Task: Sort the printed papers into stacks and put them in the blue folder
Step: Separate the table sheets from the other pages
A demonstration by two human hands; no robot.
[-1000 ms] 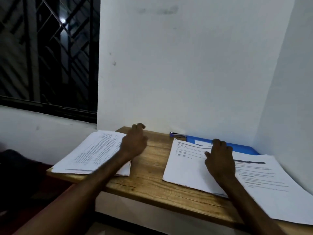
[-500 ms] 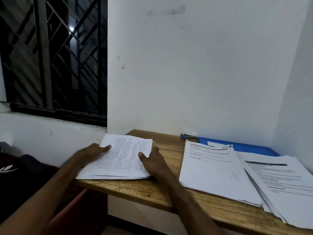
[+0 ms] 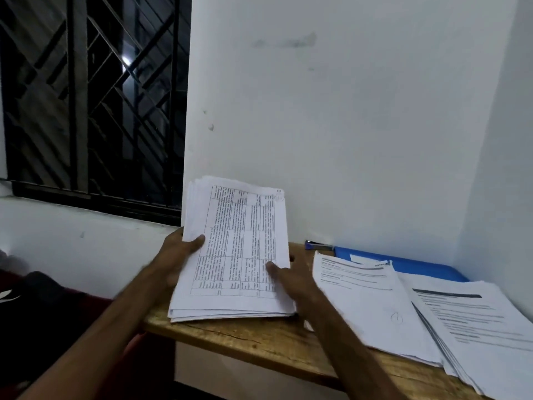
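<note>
— Where is the printed stack (image 3: 239,255) found?
— At the worktop's (image 3: 259,339) 9 o'clock end, tilted steeply up.
— How is each grip set?
— The left hand (image 3: 178,255) and right hand (image 3: 291,281) are both clamped on its side edges, thumbs laid on the front sheet.
— And the blue folder (image 3: 418,264)?
— At 2 o'clock, partly covered by two flat paper piles (image 3: 366,301).

Wooden table (image 3: 259,339), cracked along its front edge; at the back, a blue folder (image 3: 427,265) with a dark pen-like thing (image 3: 318,245) just beside its left end; a middle stack (image 3: 366,307) and a right stack (image 3: 484,336) (edges meeting) lie partly over the folder; a left stack (image 3: 239,249) tilts up above the left end.
</note>
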